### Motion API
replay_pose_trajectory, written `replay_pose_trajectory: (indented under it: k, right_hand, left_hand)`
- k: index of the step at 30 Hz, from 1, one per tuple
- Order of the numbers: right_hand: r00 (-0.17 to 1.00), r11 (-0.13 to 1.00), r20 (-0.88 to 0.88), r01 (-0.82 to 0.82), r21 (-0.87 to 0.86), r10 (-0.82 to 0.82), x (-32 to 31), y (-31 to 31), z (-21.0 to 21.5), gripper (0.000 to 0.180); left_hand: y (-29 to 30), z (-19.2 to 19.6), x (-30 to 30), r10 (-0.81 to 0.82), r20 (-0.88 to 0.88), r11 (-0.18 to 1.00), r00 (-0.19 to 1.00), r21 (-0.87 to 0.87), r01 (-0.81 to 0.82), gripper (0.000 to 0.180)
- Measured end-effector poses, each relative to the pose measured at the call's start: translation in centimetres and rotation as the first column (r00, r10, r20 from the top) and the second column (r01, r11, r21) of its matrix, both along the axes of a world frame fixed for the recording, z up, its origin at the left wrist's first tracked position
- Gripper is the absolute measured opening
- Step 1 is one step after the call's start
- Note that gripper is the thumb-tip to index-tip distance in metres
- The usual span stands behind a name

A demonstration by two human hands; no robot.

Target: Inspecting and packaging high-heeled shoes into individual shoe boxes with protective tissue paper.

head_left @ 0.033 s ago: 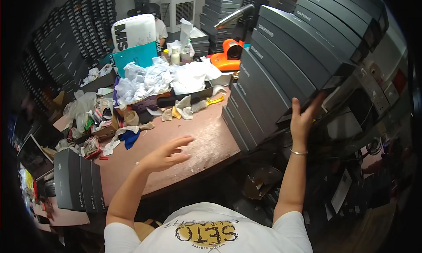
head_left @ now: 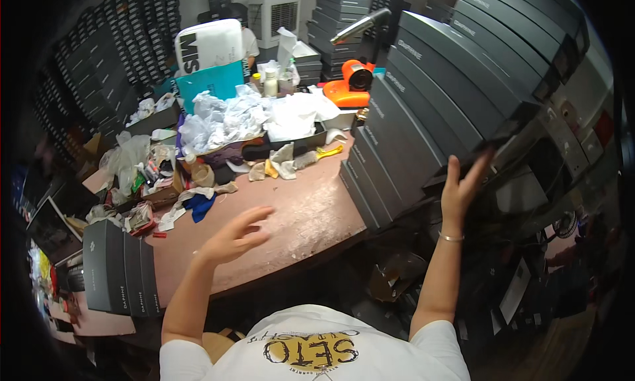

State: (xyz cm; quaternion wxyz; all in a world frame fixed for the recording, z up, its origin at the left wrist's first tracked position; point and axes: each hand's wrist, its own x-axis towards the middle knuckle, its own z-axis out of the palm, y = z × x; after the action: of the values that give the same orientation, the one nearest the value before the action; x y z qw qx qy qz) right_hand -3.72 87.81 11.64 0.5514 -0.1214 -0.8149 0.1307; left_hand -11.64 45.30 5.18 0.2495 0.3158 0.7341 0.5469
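Observation:
My left hand [head_left: 235, 238] hovers over the pink tabletop [head_left: 291, 245], its fingers apart and nothing in it. At the right, my right hand [head_left: 461, 191] is raised against the near end of a tall stack of dark grey shoe boxes [head_left: 423, 93]. Its thumb and fingers are spread, with the fingertips at the lower edge of an upper box; whether they press on it I cannot tell. The stack stands at the table's right end. A silver bangle [head_left: 451, 237] circles my right wrist.
Several more grey boxes [head_left: 106, 268] stand at the table's left end. White crumpled paper [head_left: 228, 120] fills boxes at the back, beside bottles [head_left: 270, 84], an orange device [head_left: 352, 83], rags and a yellow-handled brush [head_left: 329, 152]. A person [head_left: 250, 47] sits beyond.
My left hand has drawn a little to the left above the table. My right hand stays by the box stack, and the whole view has shifted slightly.

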Motion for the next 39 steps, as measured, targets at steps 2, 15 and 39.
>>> replay_pose_trajectory:
  k: [2, 15, 39]
  right_hand:
    - [0.989, 0.993, -0.088, -0.119, -0.014, 0.117, 1.1, -5.1, -2.5, 0.069]
    - [-0.359, -0.043, 0.556, -0.865, -0.5, 0.749, -1.8, -47.7, -13.8, 0.055]
    - [0.005, 0.272, 0.299, 0.398, -0.876, 0.954, -9.0, -22.1, -30.3, 0.056]
  left_hand:
    - [-9.7, -1.0, 1.9, 0.421, -0.247, 0.9, 0.873, -0.002, -0.435, 0.055]
    - [-58.4, -5.3, 11.7, 0.832, -0.452, -0.071, 0.322, -0.663, -0.745, 0.087]
    - [-7.4, -23.2, 3.8, 0.329, 0.943, 0.471, 0.04, -0.127, -0.873, 0.042]
